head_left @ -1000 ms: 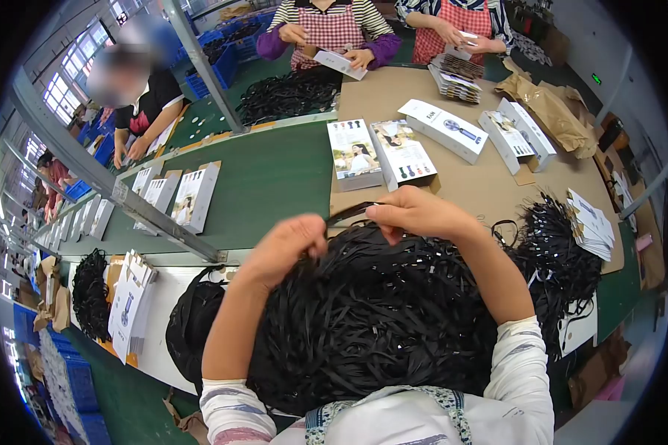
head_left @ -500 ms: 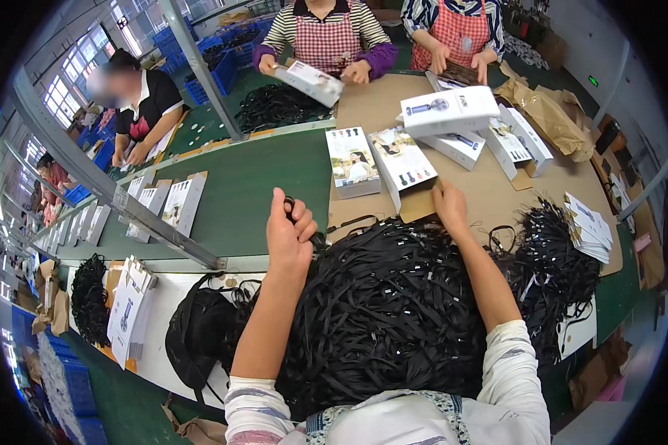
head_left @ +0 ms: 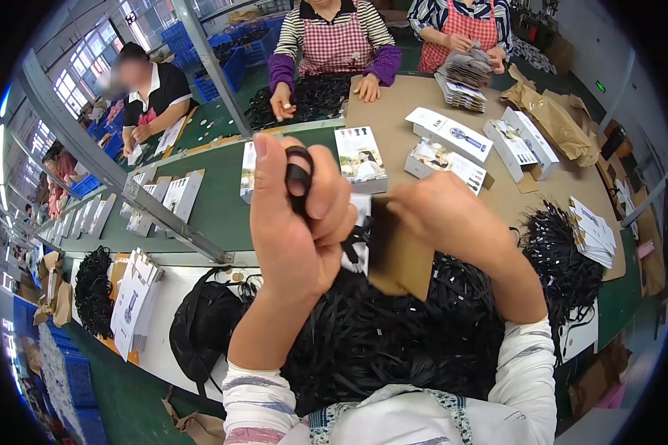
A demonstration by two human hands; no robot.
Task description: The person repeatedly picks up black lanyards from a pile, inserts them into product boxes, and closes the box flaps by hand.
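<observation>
My left hand [head_left: 293,222] is raised with its fingers curled round a black wrist strap [head_left: 298,174]. The strap's loose end hangs beside an opened carton [head_left: 401,256], whose brown inner flap faces me. My right hand [head_left: 453,222] grips the carton's upper edge; its fingertips are slightly blurred. Most of the carton's printed white side is hidden behind my left hand and the flap. Below both hands spreads a large pile of black straps [head_left: 393,341] with small pale tabs.
Printed boxes [head_left: 361,159] stand across from me, with more boxes [head_left: 453,137] to the right. A metal post [head_left: 156,211] slants up on the left. Leaflets [head_left: 592,231] lie at the right. Across the table, co-workers' hands [head_left: 282,100] are near other straps.
My right hand has brought the carton off the table toward my left hand. My left hand has risen closer to the camera with the strap. A co-worker has let go of a box.
</observation>
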